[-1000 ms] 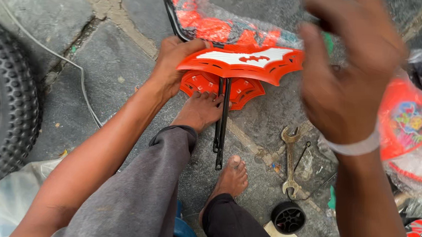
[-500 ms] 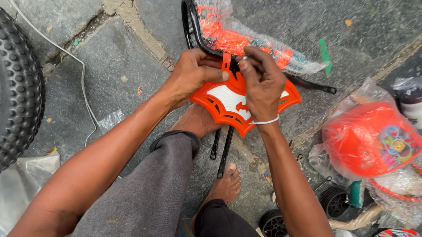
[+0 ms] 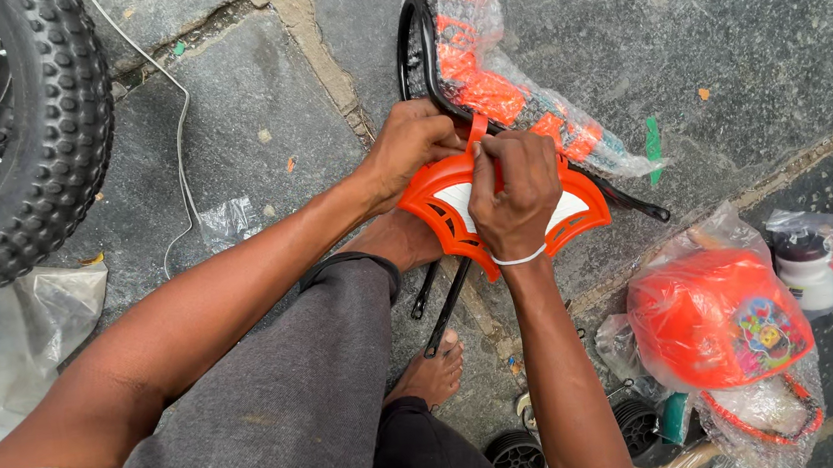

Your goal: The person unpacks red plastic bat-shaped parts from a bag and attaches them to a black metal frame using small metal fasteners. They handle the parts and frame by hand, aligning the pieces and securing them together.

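Now both hands have closed in on the orange plate [image 3: 454, 206], which a second ago hung loose from the left hand [image 3: 414, 145] alone while the right hand [image 3: 512, 192] was up near the camera. The left grip clamps the plate's edge at 10 o'clock, against the black frame [image 3: 412, 46]; the right grip is shut over the plate's top middle, fingers pinching near a small orange strap [image 3: 477, 128] at 12 o'clock. So the plate now sits pressed against the wrapped frame on the stone floor [image 3: 231, 140], just above the bare foot [image 3: 433, 376]. A tyre [image 3: 42, 135] lies at 9 o'clock, a bagged orange helmet [image 3: 715, 319] at 4 o'clock, well apart from the hands. By my judgement, the loose holding has turned into fitting work at the strap.
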